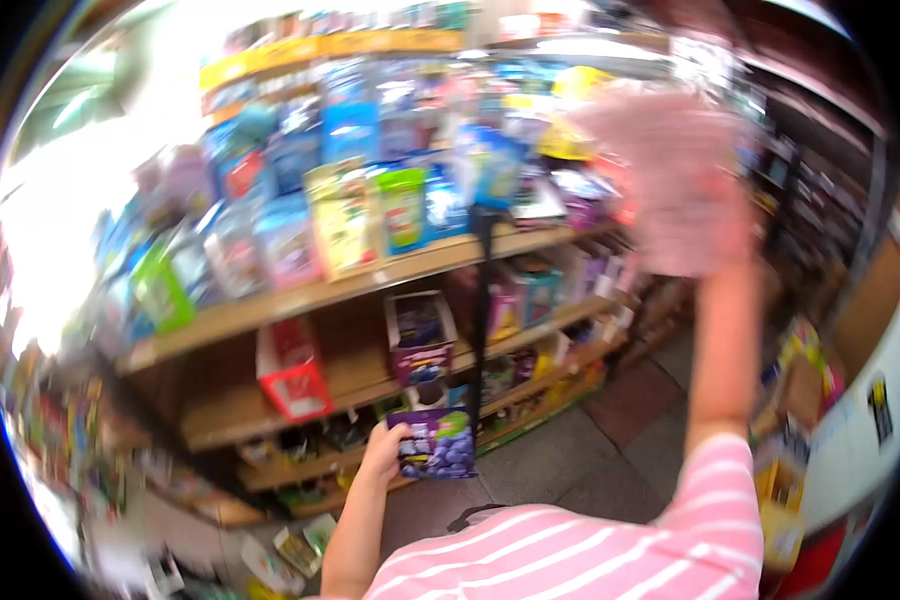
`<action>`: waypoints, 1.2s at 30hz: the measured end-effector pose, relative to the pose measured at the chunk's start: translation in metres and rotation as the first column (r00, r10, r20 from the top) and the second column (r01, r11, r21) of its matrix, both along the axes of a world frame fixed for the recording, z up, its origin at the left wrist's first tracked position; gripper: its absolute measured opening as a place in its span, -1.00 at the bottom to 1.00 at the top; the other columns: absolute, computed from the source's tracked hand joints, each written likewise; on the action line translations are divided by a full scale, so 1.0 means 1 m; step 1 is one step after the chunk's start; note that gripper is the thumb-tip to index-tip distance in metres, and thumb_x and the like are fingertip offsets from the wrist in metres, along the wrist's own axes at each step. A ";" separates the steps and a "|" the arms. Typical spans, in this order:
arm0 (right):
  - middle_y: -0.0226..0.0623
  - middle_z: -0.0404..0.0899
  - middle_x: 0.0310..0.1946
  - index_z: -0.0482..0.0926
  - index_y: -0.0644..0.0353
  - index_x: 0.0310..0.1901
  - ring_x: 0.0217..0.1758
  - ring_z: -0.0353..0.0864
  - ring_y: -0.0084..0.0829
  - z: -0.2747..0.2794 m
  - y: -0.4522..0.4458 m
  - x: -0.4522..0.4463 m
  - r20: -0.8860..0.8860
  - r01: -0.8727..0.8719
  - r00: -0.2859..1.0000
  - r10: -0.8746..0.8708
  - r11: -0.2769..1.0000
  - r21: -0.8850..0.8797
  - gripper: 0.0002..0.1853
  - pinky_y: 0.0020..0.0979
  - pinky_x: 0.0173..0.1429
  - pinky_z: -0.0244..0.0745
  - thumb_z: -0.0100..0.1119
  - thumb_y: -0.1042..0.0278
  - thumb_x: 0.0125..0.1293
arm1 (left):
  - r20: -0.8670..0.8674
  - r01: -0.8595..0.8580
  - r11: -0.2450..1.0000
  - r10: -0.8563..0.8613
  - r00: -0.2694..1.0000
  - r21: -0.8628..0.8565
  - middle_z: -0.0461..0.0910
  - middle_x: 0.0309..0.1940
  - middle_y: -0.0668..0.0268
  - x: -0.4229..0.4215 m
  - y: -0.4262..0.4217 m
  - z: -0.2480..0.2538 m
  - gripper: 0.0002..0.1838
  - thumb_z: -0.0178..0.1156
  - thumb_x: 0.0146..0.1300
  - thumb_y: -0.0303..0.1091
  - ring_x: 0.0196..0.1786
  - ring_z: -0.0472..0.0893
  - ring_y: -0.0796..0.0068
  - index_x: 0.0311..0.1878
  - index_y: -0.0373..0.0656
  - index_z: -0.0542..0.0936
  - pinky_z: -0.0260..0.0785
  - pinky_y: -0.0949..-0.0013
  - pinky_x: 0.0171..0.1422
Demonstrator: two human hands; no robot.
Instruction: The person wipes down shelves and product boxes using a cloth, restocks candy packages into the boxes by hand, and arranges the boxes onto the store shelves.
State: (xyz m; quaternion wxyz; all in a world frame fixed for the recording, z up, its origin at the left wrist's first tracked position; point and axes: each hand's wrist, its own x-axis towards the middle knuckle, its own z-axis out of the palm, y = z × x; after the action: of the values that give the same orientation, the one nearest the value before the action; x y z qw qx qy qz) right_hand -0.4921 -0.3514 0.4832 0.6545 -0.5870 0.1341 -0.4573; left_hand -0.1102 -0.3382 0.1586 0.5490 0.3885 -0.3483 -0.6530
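My left hand (381, 450) is closed on the left edge of a purple packet (436, 445) printed with blueberries, low in front of the shelves. My right hand (722, 235) is raised at the right with the arm stretched out. A pink cloth (660, 165) is in it, spread over much of the hand and smeared by motion, so the fingers are hard to make out. Behind the cloth, bagged goods on the upper shelf are partly hidden. Just above the purple packet stands an open-topped box (422, 335) with dark purple packets inside.
A wooden shelf (365, 280) carries several bright bags, among them a green bag (402, 210) and a yellow bag (340, 220). A red and white box (295, 375) sits one level down. Goods and boxes (785, 450) line the right side of the tiled floor (550, 465).
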 end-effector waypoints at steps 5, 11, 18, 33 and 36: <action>-0.13 0.45 0.01 0.29 0.31 0.14 -0.02 0.51 -0.19 -0.049 -0.048 0.058 0.202 -0.557 0.806 0.556 0.828 -0.057 -0.40 -0.23 0.11 0.42 -0.25 -0.08 0.29 | 0.204 -0.196 0.977 0.175 0.963 0.086 0.53 -0.41 0.39 0.030 0.010 -0.033 -0.80 0.09 -0.07 -0.46 -0.37 0.46 0.59 -0.30 -0.24 0.52 0.33 0.48 -0.25; -0.38 0.46 -0.03 0.36 0.23 0.10 0.05 0.39 -0.47 -0.183 -0.072 0.219 -0.323 -0.309 0.914 0.243 0.935 -0.171 -0.42 -0.41 0.14 0.28 0.27 0.59 -0.03 | 0.166 -0.466 0.884 0.454 0.875 0.039 0.59 -0.24 0.32 0.096 0.091 -0.017 -0.69 0.23 0.08 -0.43 -0.22 0.54 0.58 -0.09 -0.32 0.52 0.38 0.48 -0.05; -0.15 0.40 0.03 0.30 0.32 0.12 0.13 0.35 -0.31 -0.280 -0.049 0.340 -0.356 -0.471 0.861 0.363 0.832 -0.293 -0.52 -0.34 0.21 0.20 0.08 0.44 0.12 | 0.105 -0.895 0.446 0.889 0.445 0.022 0.61 -0.33 0.33 0.063 0.146 0.021 -0.78 0.18 0.17 -0.34 -0.31 0.56 0.62 -0.18 -0.28 0.56 0.41 0.50 -0.19; 0.14 0.30 0.00 0.28 0.10 0.15 0.03 0.27 0.11 -0.293 0.056 0.355 -0.328 -0.465 0.858 0.395 0.329 -0.822 -0.44 -0.01 0.07 0.12 0.01 0.46 0.01 | -0.359 -0.925 -0.332 0.853 -0.378 0.186 0.52 -0.09 0.33 -0.054 0.124 0.021 -0.78 -0.07 0.30 -0.39 -0.02 0.50 0.48 -0.04 -0.17 0.48 0.35 0.40 0.07; 0.13 0.31 0.02 0.31 0.11 0.13 0.07 0.25 0.15 -0.303 0.039 0.363 -0.284 -0.376 0.914 0.289 0.344 -0.860 -0.46 0.02 0.07 0.13 0.01 0.46 0.01 | -0.342 -0.941 -0.267 0.881 -0.325 0.207 0.54 -0.12 0.33 -0.045 0.106 0.008 -0.76 -0.05 0.32 -0.30 -0.08 0.52 0.51 -0.05 -0.17 0.48 0.36 0.41 0.00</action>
State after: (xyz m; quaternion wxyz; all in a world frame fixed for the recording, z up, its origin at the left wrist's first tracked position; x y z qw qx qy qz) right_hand -0.1292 -0.3125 0.1805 0.3091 -0.8769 -0.2274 -0.2894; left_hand -0.1550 -0.2326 0.1667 0.9294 0.3328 0.1588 0.0137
